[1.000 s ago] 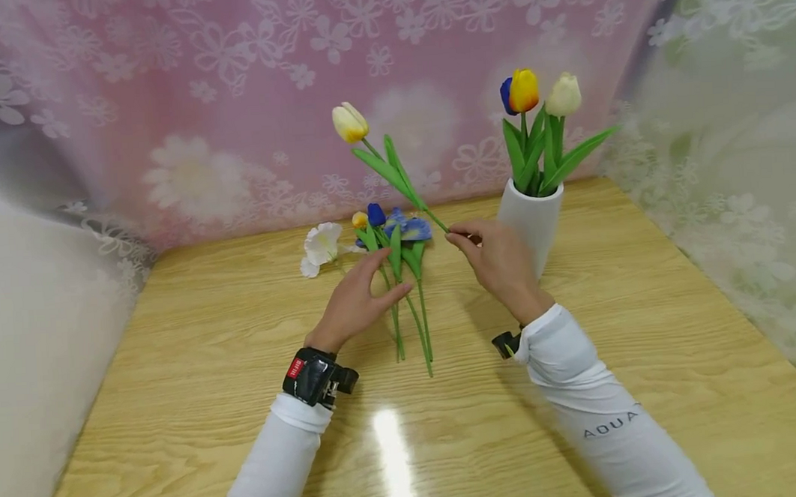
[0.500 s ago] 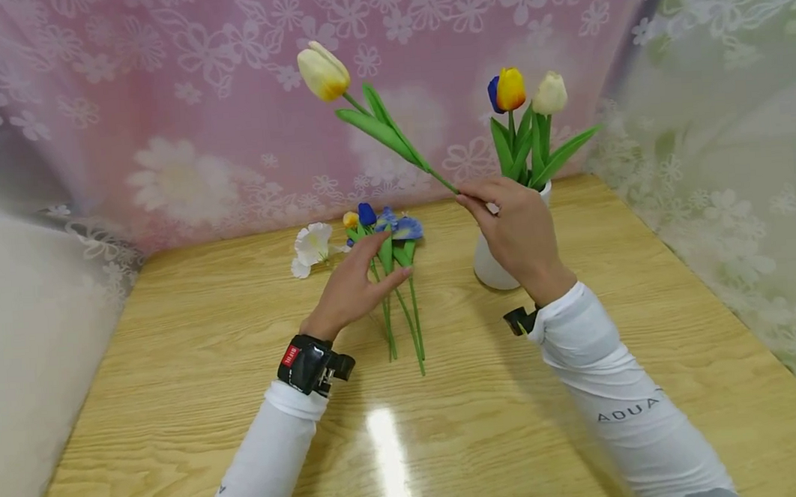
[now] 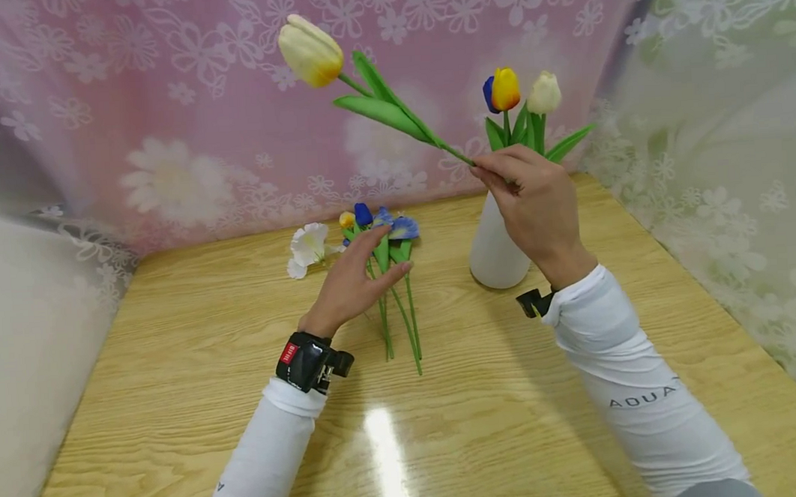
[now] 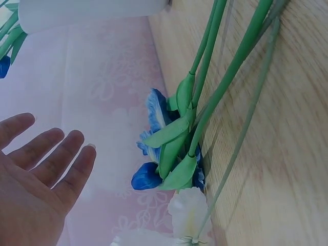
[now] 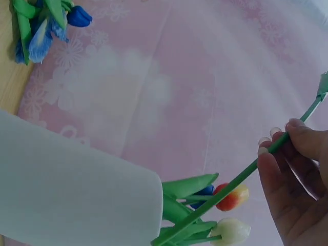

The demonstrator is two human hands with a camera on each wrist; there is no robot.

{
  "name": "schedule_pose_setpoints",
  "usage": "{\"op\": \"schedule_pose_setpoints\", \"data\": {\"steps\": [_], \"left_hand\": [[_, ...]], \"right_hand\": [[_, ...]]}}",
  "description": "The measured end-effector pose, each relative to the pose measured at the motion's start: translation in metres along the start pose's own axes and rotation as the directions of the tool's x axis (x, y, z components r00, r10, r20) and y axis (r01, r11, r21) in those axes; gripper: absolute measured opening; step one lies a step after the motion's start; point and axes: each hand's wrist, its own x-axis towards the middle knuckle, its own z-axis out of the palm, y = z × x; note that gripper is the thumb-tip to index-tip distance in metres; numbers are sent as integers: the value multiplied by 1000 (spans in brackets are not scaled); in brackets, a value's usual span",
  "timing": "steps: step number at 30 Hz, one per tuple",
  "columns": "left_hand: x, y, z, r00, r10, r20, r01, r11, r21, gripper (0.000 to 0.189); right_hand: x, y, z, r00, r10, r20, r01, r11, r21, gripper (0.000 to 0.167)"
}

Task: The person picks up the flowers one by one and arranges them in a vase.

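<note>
My right hand (image 3: 540, 203) pinches the green stem of a white-and-yellow tulip (image 3: 309, 50) between thumb and fingers. The bloom tilts up to the left. In the right wrist view the bare stem (image 5: 236, 180) runs past the fingers, its lower end in front of the vase's mouth; whether they touch I cannot tell. Behind that hand stands the white vase (image 3: 498, 251), holding a yellow-orange tulip (image 3: 506, 89), a blue tulip (image 3: 489, 95) and a white tulip (image 3: 544, 93). My left hand (image 3: 349, 285) holds nothing, fingers extended over loose flowers; the left wrist view shows it apart from them.
On the wooden table (image 3: 198, 424) lie a white flower (image 3: 308, 244), a small orange bloom (image 3: 347, 220), a loose blue tulip (image 3: 363, 214) and a blue-petalled flower (image 3: 404, 229), stems toward me. A pink floral curtain (image 3: 229, 122) hangs behind the table.
My right hand has risen and moved right, lifting the tulip higher and nearer; it now covers part of the vase. The left hand stays over the loose flowers. The view has shifted slightly.
</note>
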Motion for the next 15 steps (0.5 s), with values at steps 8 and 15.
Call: {"op": "schedule_pose_setpoints", "data": {"steps": [8,15], "left_hand": [[0,-2,1,1000,19,-7,-19,1000,5,75],[-1,-3,2,1000,12,-10,-12,1000,12,75]], "right_hand": [[8,5,-12,995,88,-50,-85,995,48,17],[7,12,-11,992,113,-64,-110,992,56,17]]}}
